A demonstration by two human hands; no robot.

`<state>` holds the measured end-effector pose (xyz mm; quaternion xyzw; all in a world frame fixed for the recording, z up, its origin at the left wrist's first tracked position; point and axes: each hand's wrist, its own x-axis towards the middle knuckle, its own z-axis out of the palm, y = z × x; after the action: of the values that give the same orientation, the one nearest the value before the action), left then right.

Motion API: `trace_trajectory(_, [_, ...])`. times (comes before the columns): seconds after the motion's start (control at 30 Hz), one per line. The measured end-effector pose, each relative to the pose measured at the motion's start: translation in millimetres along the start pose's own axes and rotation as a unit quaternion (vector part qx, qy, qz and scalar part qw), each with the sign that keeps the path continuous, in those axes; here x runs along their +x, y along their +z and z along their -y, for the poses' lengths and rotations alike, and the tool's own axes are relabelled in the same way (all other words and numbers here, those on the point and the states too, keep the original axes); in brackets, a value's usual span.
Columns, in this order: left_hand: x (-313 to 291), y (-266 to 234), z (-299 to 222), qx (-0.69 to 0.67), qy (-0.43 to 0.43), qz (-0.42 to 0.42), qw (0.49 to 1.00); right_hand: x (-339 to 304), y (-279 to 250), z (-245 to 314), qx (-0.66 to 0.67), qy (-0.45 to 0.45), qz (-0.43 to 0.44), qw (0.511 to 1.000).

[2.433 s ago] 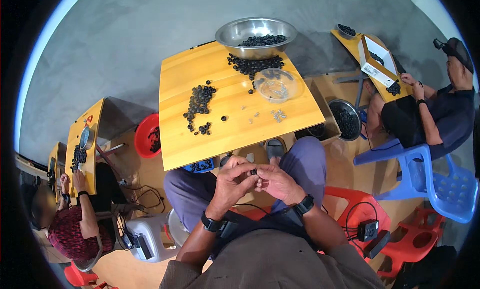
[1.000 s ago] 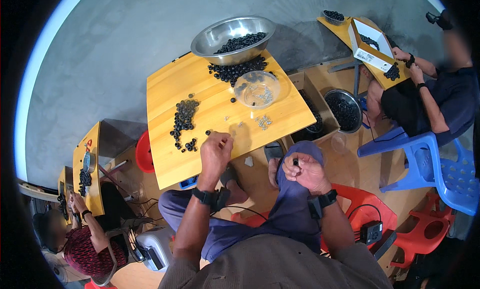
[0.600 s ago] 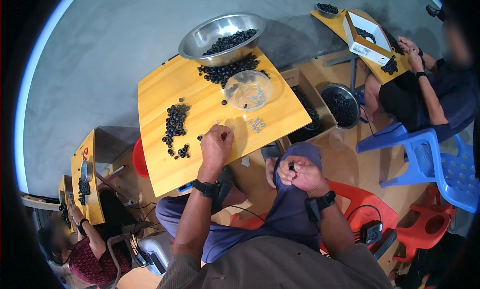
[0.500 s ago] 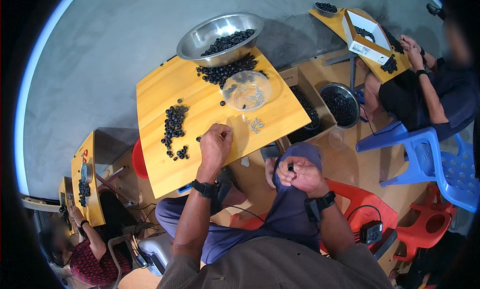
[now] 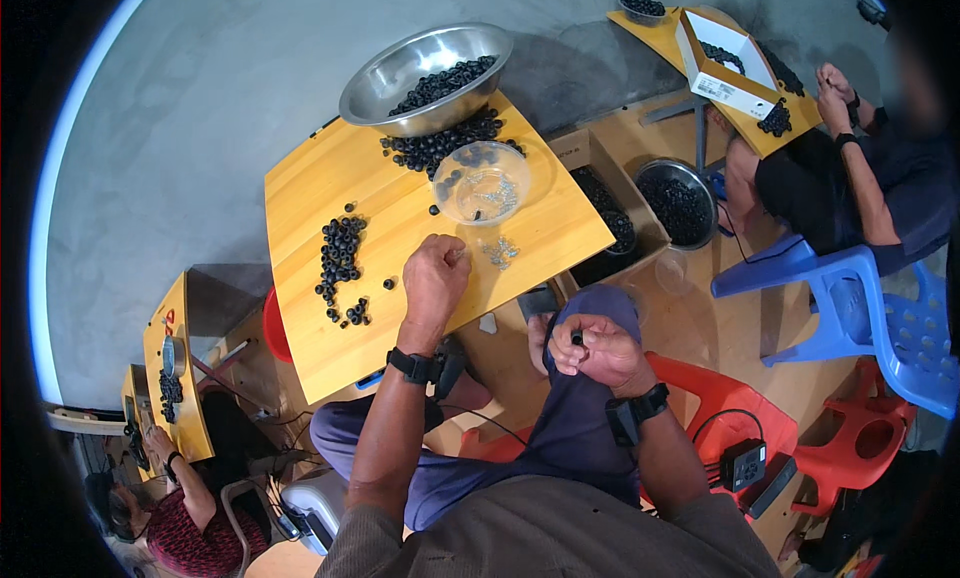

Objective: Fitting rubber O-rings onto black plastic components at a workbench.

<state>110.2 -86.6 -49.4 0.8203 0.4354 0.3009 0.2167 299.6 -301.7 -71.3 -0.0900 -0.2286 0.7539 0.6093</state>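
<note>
My left hand (image 5: 435, 281) is over the near part of the yellow wooden table (image 5: 400, 203), its thumb and fingers pinched together. What the pinch holds, if anything, is too small to make out. Just right of those fingertips lies a small heap of silvery screw-like pieces (image 5: 500, 252). Above my right thigh, my right hand (image 5: 612, 355) is closed around a small black cylindrical piece (image 5: 577, 337). Several loose black ring-like pieces (image 5: 340, 250) lie left of my left hand. Behind it stands a clear plastic tub (image 5: 483, 184) with more silvery pieces inside.
A steel basin (image 5: 430, 78) of black pieces stands on a pile of them at the table's back. On the floor to the right are a cardboard box (image 5: 640, 233) and a metal bowl (image 5: 680, 206). Two people work at other tables, left and right. A blue stool (image 5: 840, 318) stands right.
The whole view has shifted slightly. My left hand has moved a little right across the table, toward the silvery pieces. My right hand still holds the black piece in nearly the same place.
</note>
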Motion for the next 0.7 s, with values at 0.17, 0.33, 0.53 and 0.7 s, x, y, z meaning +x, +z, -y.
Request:
trace_trajectory(0.17, [0,8,-19,0.024,0.038,0.007,0.999,-1,0,2,0.0,0.001,-0.007,1.0])
trace_trajectory(0.33, [5,13,-15,0.106,0.11,0.035,0.988,0,-2,0,-0.001,0.007,-0.001,1.0])
trace_trajectory(0.53, [2,3,-9,-0.029,0.014,0.019,0.999,-2,-4,-1,0.0,-0.002,-0.003,1.0])
trace_trajectory(0.7, [3,-4,16,-0.102,-0.041,-0.013,0.994,2,0,-1,-0.011,0.001,-0.007,1.0])
